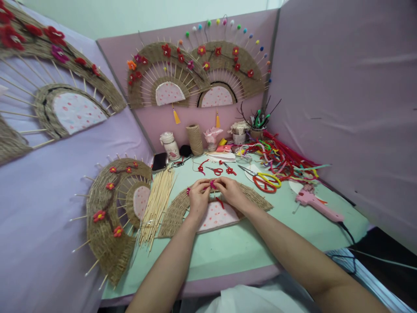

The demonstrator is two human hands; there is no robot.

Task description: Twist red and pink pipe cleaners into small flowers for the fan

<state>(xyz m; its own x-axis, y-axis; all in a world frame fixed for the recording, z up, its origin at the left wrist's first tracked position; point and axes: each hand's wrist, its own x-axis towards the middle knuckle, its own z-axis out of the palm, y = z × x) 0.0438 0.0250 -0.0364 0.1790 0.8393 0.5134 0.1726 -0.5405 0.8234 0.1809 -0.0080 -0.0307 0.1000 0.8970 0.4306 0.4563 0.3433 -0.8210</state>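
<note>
Over a woven twine fan, my left hand and my right hand meet with fingers pinched. Between them is a magenta pipe cleaner, bent into a small shape; the fingers hide part of it. Another magenta bit shows at the left hand's outer edge. The fan lies flat on the table, its white half-round centre dotted with pink, partly beneath my wrists. A short red pipe cleaner piece rests at the top of that centre.
Beyond my hands lie small red scissors and larger yellow-and-red scissors. A pink glue gun is at right, below piled pipe cleaners. Thin sticks and a decorated fan are at left. Behind stands a twine spool.
</note>
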